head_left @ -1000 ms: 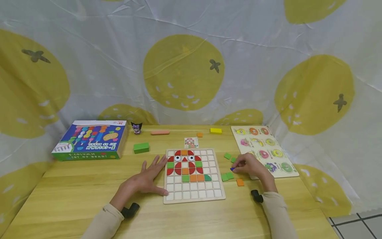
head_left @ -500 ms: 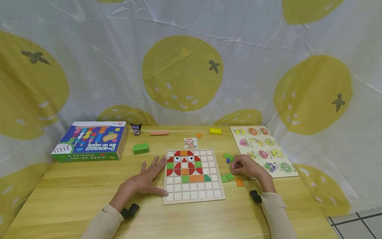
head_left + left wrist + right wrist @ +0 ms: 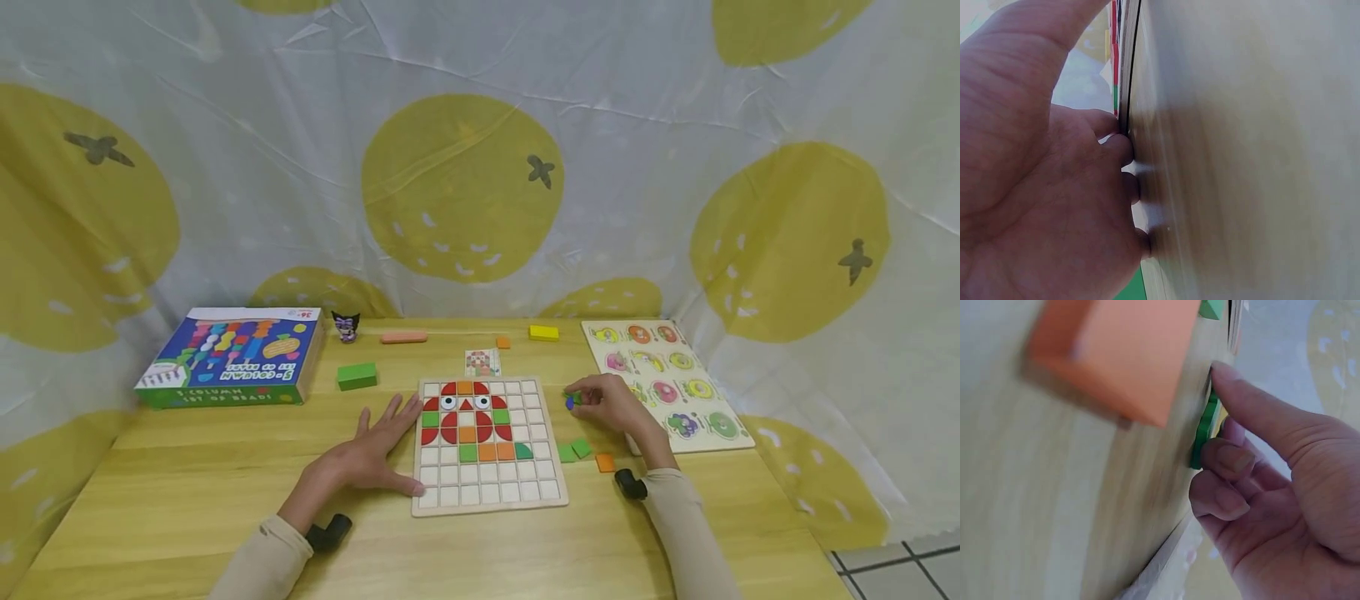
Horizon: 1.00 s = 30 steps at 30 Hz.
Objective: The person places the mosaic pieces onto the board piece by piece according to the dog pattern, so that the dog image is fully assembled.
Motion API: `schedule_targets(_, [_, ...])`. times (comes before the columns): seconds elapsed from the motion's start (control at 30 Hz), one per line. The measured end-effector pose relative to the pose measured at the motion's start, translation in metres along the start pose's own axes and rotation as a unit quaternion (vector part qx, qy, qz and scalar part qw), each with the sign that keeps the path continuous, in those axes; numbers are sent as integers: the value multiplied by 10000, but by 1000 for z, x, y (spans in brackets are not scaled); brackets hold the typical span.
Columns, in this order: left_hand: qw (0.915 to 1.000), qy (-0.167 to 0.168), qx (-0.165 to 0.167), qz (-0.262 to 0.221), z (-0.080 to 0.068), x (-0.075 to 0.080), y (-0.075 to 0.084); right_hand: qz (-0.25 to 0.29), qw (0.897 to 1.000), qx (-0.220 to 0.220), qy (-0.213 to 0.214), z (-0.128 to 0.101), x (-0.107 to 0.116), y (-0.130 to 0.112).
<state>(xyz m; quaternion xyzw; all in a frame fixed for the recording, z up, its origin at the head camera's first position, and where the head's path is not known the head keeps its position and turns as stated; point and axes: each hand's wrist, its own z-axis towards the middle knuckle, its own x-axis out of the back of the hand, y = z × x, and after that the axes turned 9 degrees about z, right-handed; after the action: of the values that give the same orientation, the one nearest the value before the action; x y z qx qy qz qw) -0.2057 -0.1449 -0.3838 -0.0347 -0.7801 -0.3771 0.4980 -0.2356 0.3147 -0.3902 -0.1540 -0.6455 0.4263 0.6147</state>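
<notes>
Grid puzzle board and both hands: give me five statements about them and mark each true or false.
1. The left hand lies flat on the table, fingers against the left edge of the grid puzzle board. True.
2. The right hand rests on the blue box. False: it is right of the board, fingers on a green tile; the blue box sits far left.
3. The board's bottom two rows are vacant. True.
4. An orange tile lies on the table near the right wrist. True.
5. The green block is stacked on the board. False: it sits on the table, apart from the board, toward the blue box.
</notes>
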Motion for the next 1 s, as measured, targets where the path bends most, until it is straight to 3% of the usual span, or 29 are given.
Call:
schedule_targets(0.37, [9999,55,-49,-80,1,0,-2,155,9992,20,364,3,1,7])
schedule_targets(0.73, [9997,103,-175,-165,-1,-2,-2,328,9977,-525,265,-3,2,1])
schedule_targets(0.87, [9998,81,-117,-117,-2,1,2,791,9943,-712,5,-7,1,-3])
schedule_targets(1.0, [9999,94,-74,-89,-2,1,3,1418,9874,-608,-351,-6,-1,-10])
